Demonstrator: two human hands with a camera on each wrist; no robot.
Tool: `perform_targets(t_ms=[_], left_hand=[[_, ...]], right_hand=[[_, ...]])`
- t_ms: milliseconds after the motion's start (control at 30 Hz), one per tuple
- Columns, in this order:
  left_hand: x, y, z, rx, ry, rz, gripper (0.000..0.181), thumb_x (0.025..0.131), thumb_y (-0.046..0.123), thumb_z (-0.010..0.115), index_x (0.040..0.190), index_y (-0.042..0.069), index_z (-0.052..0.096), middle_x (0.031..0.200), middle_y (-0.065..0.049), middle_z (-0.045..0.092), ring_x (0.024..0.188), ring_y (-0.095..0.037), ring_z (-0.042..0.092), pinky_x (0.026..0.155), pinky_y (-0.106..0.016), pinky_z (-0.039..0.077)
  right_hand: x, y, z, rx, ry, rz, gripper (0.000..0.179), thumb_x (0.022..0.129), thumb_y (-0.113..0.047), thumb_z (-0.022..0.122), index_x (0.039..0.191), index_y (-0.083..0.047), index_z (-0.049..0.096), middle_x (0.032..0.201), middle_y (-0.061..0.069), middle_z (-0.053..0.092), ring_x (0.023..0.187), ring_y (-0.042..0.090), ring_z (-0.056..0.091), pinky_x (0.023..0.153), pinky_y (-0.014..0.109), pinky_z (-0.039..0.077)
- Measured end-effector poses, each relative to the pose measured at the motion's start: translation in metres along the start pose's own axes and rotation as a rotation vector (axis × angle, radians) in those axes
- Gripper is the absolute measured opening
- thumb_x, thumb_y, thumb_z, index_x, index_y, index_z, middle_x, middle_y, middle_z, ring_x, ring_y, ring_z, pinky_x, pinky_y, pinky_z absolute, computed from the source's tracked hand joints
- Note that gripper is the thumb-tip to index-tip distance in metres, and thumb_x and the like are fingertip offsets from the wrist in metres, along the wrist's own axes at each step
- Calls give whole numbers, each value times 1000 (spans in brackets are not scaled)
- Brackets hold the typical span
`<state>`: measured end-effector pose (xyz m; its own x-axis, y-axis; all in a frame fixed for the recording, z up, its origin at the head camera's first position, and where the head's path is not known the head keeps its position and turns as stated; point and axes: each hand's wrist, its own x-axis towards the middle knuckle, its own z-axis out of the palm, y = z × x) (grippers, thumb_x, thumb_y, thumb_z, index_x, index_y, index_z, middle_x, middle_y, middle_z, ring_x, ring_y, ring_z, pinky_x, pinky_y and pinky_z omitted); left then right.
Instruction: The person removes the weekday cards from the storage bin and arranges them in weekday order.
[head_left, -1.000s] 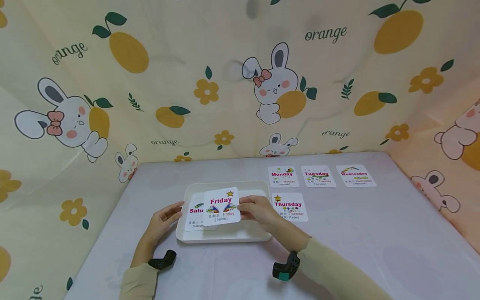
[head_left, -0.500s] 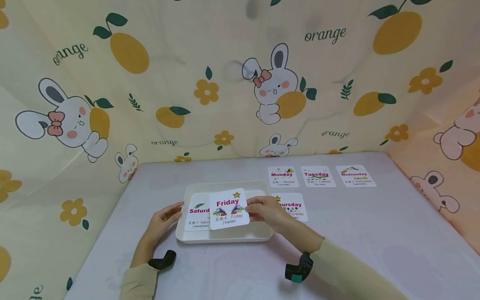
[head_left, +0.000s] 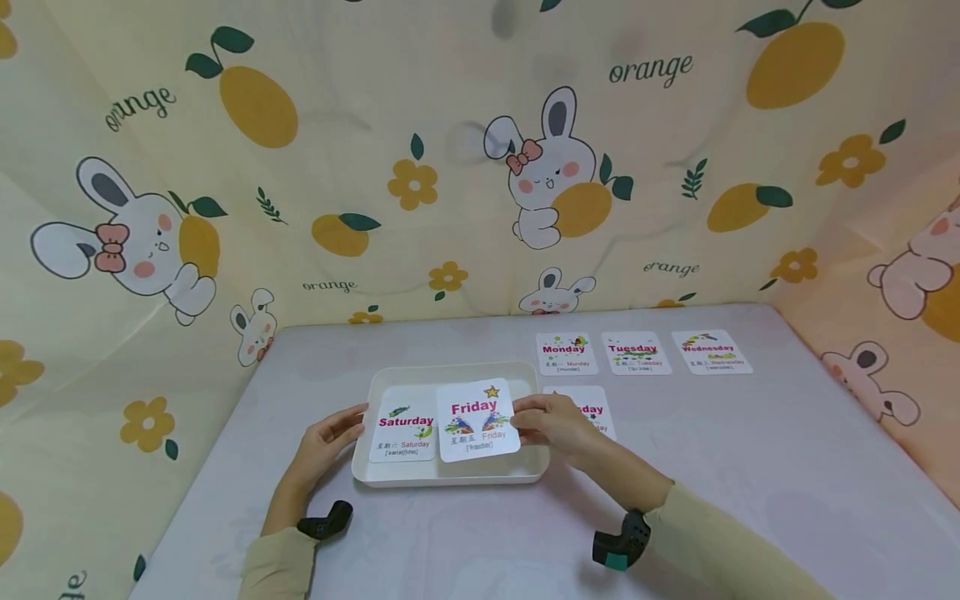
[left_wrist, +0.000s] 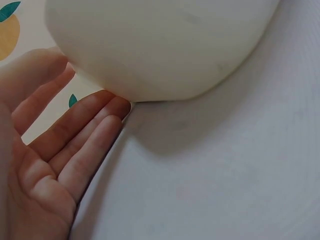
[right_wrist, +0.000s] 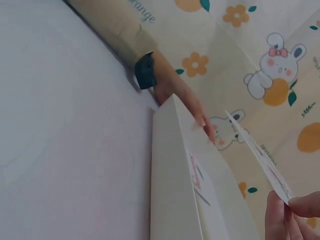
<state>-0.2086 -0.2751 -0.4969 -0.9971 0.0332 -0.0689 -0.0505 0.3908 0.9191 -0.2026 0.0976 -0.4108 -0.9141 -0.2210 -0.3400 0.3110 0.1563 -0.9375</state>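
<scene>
My right hand (head_left: 555,423) pinches a white Friday card (head_left: 477,420) by its right edge, thumb against fingers. In the head view the card is tilted and overlaps the right half of a white tray (head_left: 480,476); the right wrist view shows it edge-on, raised over the tray. Flat in the tray's left half lies a Saturday card (head_left: 402,423), uncovered. My left hand (head_left: 324,442) rests at the tray's left side, and in the left wrist view its fairly straight fingers (left_wrist: 85,125) touch the tray's outer wall.
Monday (head_left: 567,354), Tuesday (head_left: 637,353) and Wednesday (head_left: 712,352) cards lie in a row at the back right of the table (head_left: 450,550). Below Monday a Thursday card (head_left: 596,408) is partly hidden by my right hand. A patterned cloth (head_left: 465,83) hangs behind.
My right hand has carried the Friday card rightward over the tray, uncovering the Saturday card and hiding more of the Thursday card. The left hand and tray have stayed put.
</scene>
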Motion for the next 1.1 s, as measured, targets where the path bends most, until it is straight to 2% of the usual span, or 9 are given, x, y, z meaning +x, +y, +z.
perform_targets(t_ms=[300,667,967,1100], left_hand=[[0,1,0,42,1,13,51,93,34,62,137,11,53,137,-17,57,102,17,52,89,-5,42],[0,1,1,16,5,4,51,92,35,64,137,13,54,137,-16,57,101,17,53,89,-4,41],[1,-2,1,9,7,13,51,92,34,64,137,11,54,137,-17,58,100,17,53,89,-5,43],[2,-2,1,18,8,-1,51,92,35,64,137,12,54,138,-15,57,101,18,52,89,-4,41]], right_hand=[[-7,2,-15,26,-13,-10,36,88,-5,60,119,13,56,83,-3,67,72,6,62,67,17,54],[-7,8,-33,-14,30,24,35,89,-7,61,119,10,57,85,-4,68,76,7,62,69,19,55],[-7,9,-48,-36,49,30,38,91,-8,59,123,11,55,89,-1,70,76,8,63,70,20,56],[-9,8,-56,-64,61,27,38,92,-9,58,124,11,55,96,5,71,76,9,63,70,20,57]])
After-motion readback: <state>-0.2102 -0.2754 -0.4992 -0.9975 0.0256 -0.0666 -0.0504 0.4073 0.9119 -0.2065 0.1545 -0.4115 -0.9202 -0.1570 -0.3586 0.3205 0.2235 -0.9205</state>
